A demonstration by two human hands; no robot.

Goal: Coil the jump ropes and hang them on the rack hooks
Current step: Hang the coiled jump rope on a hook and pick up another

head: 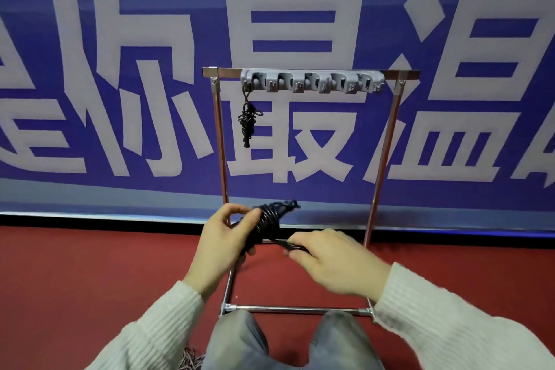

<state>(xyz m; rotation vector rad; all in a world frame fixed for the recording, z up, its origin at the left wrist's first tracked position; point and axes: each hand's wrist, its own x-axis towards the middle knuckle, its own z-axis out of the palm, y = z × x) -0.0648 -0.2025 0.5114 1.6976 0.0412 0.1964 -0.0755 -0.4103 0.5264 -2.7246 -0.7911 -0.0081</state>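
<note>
While wrapping tail around bundle: left hand (223, 242) grips black rope coil (267, 224) steady before rack (387, 141); right hand (327, 261) pinches loose end taut. Other rope (247, 122) hangs on leftmost hook (249, 85).

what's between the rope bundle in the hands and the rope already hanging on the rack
Nothing: in the head view, only the blue banner shows between the bundle and the hung rope. Both hang within the rack frame.
</note>
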